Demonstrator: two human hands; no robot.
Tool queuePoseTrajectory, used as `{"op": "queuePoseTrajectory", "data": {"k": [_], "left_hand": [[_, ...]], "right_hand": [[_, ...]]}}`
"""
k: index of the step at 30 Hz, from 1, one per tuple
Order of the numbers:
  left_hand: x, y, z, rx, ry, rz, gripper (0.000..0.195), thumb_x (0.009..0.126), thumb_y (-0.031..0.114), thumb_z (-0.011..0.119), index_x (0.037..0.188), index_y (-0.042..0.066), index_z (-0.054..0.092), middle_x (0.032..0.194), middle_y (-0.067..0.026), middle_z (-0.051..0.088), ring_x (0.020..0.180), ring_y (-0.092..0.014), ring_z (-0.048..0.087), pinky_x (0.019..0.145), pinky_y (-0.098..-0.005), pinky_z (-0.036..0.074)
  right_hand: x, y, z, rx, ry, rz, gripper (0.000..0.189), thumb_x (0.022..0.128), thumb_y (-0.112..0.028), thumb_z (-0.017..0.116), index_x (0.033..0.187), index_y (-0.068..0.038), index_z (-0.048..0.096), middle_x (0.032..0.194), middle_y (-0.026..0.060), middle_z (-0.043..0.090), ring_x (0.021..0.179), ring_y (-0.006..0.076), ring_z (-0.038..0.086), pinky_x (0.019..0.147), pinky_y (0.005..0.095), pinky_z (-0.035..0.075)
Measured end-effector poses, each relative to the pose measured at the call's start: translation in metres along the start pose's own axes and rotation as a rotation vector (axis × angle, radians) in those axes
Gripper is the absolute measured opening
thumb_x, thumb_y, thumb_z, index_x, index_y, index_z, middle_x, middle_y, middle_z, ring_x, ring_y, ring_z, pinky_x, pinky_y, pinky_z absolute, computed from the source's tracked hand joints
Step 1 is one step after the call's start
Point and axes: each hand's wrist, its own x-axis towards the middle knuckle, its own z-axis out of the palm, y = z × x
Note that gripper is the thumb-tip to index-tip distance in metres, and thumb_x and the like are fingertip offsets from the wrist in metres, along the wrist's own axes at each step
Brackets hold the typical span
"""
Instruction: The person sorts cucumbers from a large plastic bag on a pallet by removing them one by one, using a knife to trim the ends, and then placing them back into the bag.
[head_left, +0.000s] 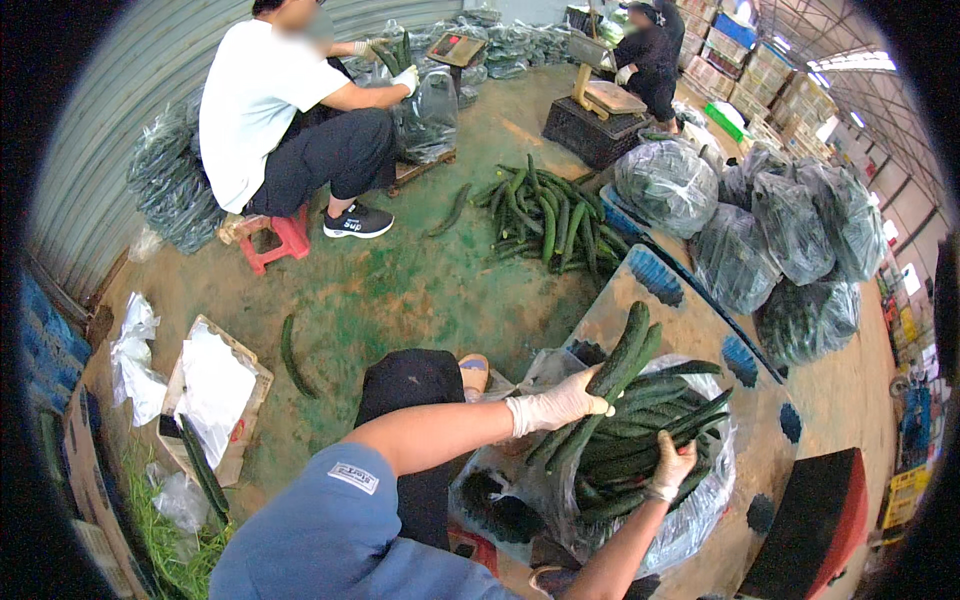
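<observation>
My left hand, in a pale glove, grips a pair of long dark green cucumbers over the left side of an open clear plastic bag. Many more cucumbers lie packed inside that bag. My right hand, also gloved, is closed around cucumbers at the bag's right side; its fingers partly hide where they meet. Beneath the bag is a flat board or sheet with dark blue patches.
Loose cucumbers are heaped on the floor ahead. Filled plastic bags stand to the right, past a blue-edged rail. One person squats on a red stool; another works near a scale. A crate sits left.
</observation>
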Motion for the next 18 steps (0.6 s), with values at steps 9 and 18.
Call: {"op": "queuePoseTrajectory", "data": {"k": [9,18], "left_hand": [[-0.012,0.009,0.012,-0.134,-0.211,0.144,0.091,0.077,0.046,0.073,0.143,0.002,0.028,0.132,-0.0069,0.047,0.118,-0.018,0.046,0.098,-0.0328,0.039],[-0.063,0.013,-0.016,-0.341,-0.029,-0.319,0.052,0.084,0.017,0.063,0.130,0.003,0.044,0.113,-0.0083,0.060,0.098,-0.020,0.060,0.085,-0.0346,0.050]], "right_hand": [[0.013,-0.162,0.133,0.063,-0.322,0.065,0.036,0.080,-0.010,0.071,0.112,0.000,0.057,0.088,0.0012,0.061,0.074,0.0124,0.056,0.069,0.0266,0.048],[-0.039,-0.087,0.177,-0.638,-0.125,-0.314,0.051,0.087,-0.031,0.063,0.124,0.001,0.052,0.116,0.0224,0.058,0.106,0.0351,0.057,0.091,0.0379,0.045]]}}
